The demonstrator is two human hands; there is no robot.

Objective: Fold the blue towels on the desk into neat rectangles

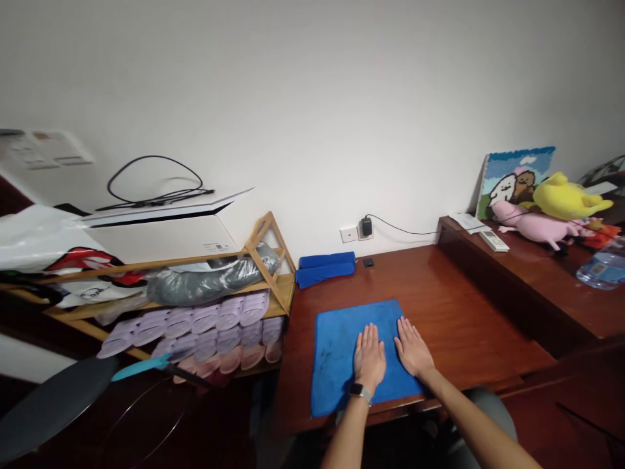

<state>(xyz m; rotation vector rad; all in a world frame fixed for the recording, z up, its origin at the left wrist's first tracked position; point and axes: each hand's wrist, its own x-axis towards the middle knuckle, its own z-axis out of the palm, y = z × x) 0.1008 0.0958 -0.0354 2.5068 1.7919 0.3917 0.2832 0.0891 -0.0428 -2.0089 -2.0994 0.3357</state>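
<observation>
A blue cloth (pixel 336 352) lies spread out on the brown wooden desk (pixel 454 319), with a few dark stains on its left part. My left hand (pixel 370 357) rests flat on the middle of the cloth, fingers stretched forward, a watch on the wrist. Along the cloth's right edge lies my right hand (pixel 413 346), also flat with its fingers out. Neither hand holds anything. Behind the cloth, by the wall, are two rolled blue cloths (pixel 326 268).
Left of the desk stands a wooden rack (pixel 271 260) with several pairs of slippers (pixel 217 316) and a white box (pixel 170 238). A raised ledge on the right carries a remote control (pixel 494 240), plush toys (pixel 534 225) and a plastic bottle (pixel 603 268). A charger (pixel 366 226) is plugged into the wall.
</observation>
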